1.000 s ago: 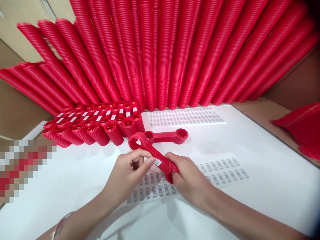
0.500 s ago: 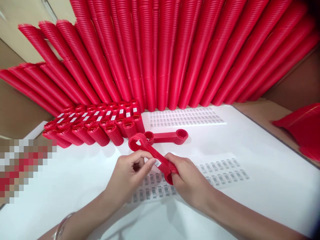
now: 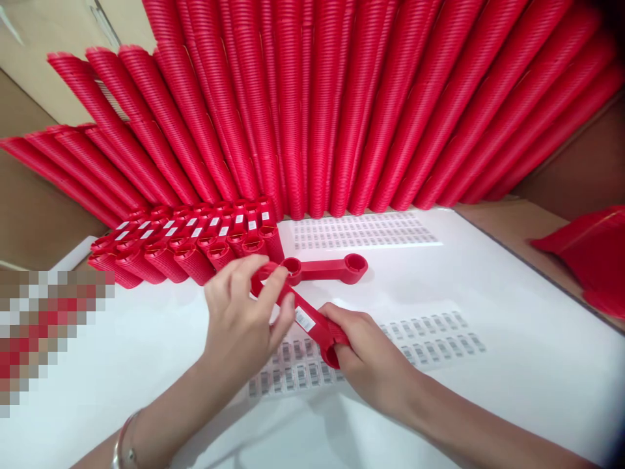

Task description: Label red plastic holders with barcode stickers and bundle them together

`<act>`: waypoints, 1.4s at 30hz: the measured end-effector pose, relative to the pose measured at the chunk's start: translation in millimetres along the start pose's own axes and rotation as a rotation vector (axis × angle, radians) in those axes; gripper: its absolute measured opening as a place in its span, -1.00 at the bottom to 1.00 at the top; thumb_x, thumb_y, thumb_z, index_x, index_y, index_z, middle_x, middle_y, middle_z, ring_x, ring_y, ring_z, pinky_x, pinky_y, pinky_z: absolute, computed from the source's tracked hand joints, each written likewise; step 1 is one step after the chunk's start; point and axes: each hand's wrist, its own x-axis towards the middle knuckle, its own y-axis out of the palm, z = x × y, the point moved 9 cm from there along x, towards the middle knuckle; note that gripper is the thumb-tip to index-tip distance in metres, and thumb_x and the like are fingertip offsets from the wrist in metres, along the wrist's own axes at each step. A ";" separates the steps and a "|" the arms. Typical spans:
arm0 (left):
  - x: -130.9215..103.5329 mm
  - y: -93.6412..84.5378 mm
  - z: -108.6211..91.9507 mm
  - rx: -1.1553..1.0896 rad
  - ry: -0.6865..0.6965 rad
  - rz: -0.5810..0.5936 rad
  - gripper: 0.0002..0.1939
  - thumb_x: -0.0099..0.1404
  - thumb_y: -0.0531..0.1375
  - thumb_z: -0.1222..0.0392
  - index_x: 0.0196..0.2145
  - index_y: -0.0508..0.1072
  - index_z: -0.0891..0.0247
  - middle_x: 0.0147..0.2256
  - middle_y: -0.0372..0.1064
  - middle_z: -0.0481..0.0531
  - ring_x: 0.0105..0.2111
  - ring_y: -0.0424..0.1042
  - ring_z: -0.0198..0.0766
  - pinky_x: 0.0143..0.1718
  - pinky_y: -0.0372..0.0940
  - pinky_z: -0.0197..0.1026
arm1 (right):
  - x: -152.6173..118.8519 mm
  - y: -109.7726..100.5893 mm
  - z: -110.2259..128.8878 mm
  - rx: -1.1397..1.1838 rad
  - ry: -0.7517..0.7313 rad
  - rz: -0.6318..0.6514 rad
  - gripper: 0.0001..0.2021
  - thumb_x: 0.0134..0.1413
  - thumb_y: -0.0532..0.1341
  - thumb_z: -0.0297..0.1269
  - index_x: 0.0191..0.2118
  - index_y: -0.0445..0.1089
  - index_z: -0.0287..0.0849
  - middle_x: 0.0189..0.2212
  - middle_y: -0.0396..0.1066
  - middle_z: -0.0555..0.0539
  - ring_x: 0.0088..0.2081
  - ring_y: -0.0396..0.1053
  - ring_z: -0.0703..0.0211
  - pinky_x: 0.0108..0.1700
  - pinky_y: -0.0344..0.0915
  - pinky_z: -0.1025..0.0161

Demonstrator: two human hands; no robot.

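A red plastic bar with a round socket at each end (image 3: 317, 329) is held at a slant over the table, a white barcode label (image 3: 305, 319) on its upper face. My right hand (image 3: 366, 352) grips the lower, near end, its thumb at the socket. Over the far end is my left hand (image 3: 244, 303), fingers spread and partly covering that socket; whether the fingertips touch it is hard to see. Just behind lies a second red bar (image 3: 325, 270) of the same shape. Beneath the hands, a sheet of barcode labels (image 3: 430, 339) rests on the white table (image 3: 488, 404).
Tall leaning stacks of nested red bars (image 3: 319, 130) line the back. Labelled red bars stand in a shorter row (image 3: 195, 251) at the left. Another label sheet (image 3: 366, 229) lies behind the loose bar. Something red and glossy (image 3: 586, 254) sits at the right edge.
My left hand has moved from the label toward the bar's far end, and its fingers have opened out. The label now shows fully on the bar. My right hand keeps its hold.
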 end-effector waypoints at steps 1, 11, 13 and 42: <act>1.1 0.4 6.3 0.022 -0.020 0.000 -0.76 0.33 0.03 0.20 -0.15 0.40 0.38 -0.13 0.18 0.29 -0.15 0.19 0.11 -0.20 0.10 0.05 | -0.4 -0.4 -0.2 0.009 0.003 0.001 -0.81 -0.23 -0.10 -0.62 -0.51 0.07 -0.19 -0.57 0.21 0.08 -0.54 0.12 0.33 -0.51 0.03 0.35; -9.3 20.0 38.3 -0.465 -0.279 0.210 -0.74 0.39 -0.10 0.28 -0.02 0.22 0.27 -0.33 0.26 0.01 -0.35 0.29 -0.19 -0.34 0.19 -0.21 | 3.8 -9.5 -19.5 0.266 0.132 -0.041 -0.75 -0.27 -0.11 -0.56 -0.44 0.21 -0.20 -0.60 0.15 0.06 -0.56 0.07 0.33 -0.53 0.00 0.36; -12.4 20.6 38.1 -0.554 -0.323 0.234 -0.79 0.34 -0.09 0.33 -0.09 0.20 0.25 -0.30 0.26 0.01 -0.35 0.29 -0.21 -0.35 0.18 -0.22 | 6.1 -16.4 -23.0 0.310 0.142 -0.071 -0.74 -0.27 -0.10 -0.55 -0.42 0.24 -0.20 -0.61 0.16 0.06 -0.57 0.07 0.33 -0.53 -0.01 0.36; -39.9 61.6 16.8 -1.241 -0.672 0.710 -0.75 0.32 0.09 0.07 -0.43 0.32 0.28 -0.63 -0.01 -0.17 -0.64 -0.02 -0.39 -0.65 -0.06 -0.37 | -0.2 -5.9 -22.4 0.068 0.138 -0.018 -0.74 -0.26 -0.10 -0.59 -0.45 0.21 -0.18 -0.57 0.23 0.07 -0.53 0.14 0.30 -0.53 0.04 0.35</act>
